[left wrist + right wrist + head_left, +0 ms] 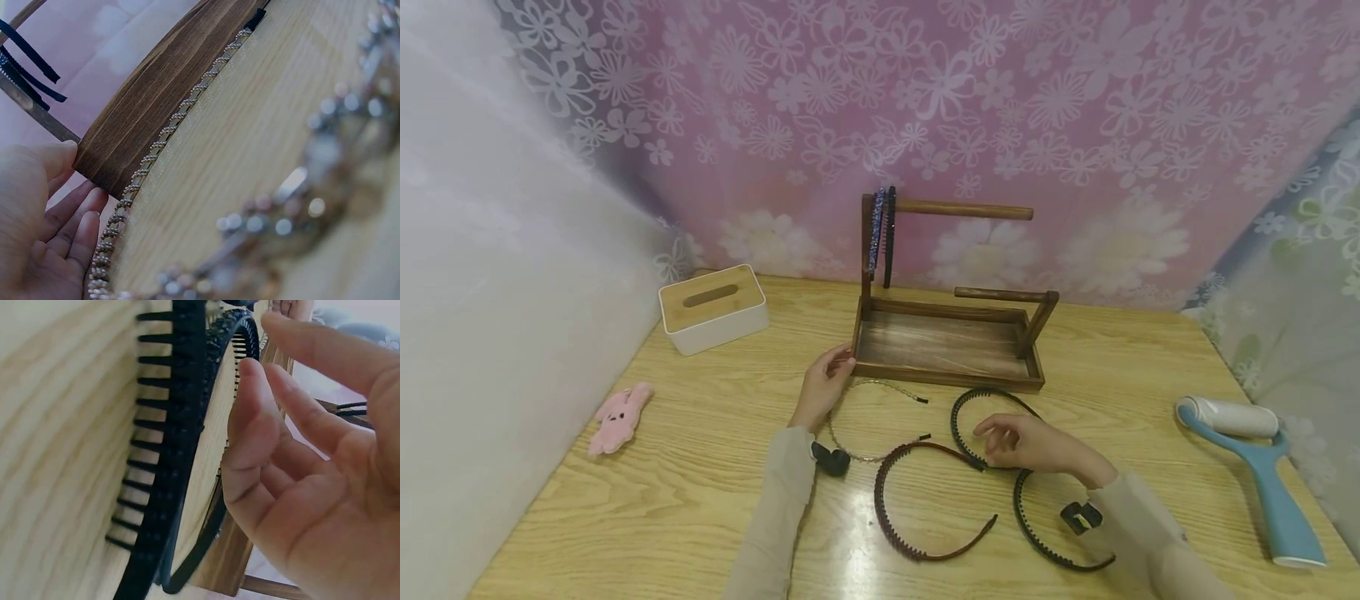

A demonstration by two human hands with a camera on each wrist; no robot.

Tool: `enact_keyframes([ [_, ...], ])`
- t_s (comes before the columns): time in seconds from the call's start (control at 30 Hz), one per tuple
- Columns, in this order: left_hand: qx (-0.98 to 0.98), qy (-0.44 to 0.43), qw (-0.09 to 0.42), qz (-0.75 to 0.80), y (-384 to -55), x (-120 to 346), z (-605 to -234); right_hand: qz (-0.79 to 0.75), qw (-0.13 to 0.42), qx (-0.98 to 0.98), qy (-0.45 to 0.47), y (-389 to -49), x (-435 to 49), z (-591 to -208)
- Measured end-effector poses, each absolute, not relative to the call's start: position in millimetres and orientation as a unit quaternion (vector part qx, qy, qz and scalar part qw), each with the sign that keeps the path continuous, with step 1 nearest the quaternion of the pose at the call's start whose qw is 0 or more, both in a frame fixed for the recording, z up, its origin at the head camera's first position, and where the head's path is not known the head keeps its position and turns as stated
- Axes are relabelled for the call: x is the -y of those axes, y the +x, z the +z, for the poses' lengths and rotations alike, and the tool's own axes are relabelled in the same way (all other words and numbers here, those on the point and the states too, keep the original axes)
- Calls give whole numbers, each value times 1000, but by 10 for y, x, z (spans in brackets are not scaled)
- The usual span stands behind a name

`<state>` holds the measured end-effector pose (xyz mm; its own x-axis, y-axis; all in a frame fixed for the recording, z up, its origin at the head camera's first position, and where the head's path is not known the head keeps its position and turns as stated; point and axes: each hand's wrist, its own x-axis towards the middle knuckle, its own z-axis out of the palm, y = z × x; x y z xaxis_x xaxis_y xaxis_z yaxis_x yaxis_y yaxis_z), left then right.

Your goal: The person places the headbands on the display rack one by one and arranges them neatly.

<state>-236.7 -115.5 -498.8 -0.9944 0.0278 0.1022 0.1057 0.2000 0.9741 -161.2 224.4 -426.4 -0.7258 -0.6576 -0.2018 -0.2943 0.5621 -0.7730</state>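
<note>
Apparently, left hand [824, 388] grips rack [946, 346]; right hand [1030, 444], empty, hovers above black headband [957, 422].

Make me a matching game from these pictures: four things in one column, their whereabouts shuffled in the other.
Things
1. sparkly blue headband
2. reddish-brown toothed headband
3. white roller with blue handle
4. pink plush toy

Places
A. right side of the pale wooden table
B. hanging on the brown wooden rack
C. table's left side
D. lying between the beige sleeves

Pairs: 1-B, 2-D, 3-A, 4-C
</note>
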Motion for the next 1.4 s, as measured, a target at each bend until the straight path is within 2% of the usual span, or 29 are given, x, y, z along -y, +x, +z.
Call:
enact_keyframes([
  [0.27, 776, -46, 27, -628, -2360, 1135, -4945, -329, 216, -875, -281, -1504, -2239, -4320],
  [0.57, 783, -57, 16, -619, -2156, 1124, -4589, -322, 188, -878, -300, -1444, -2194, -4351],
  [0.83, 782, -51, 20, -621, -2201, 1129, -4656, -354, 156, -877, -285, -1406, -2247, -4244],
  [1.03, 779, -41, 29, -625, -2368, 1145, -4961, -410, 137, -868, -244, -1379, -2312, -4163],
  [1.4, 782, -41, 33, -621, -2364, 1147, -4979, -517, 104, -842, -114, -1302, -2518, -4085],
])
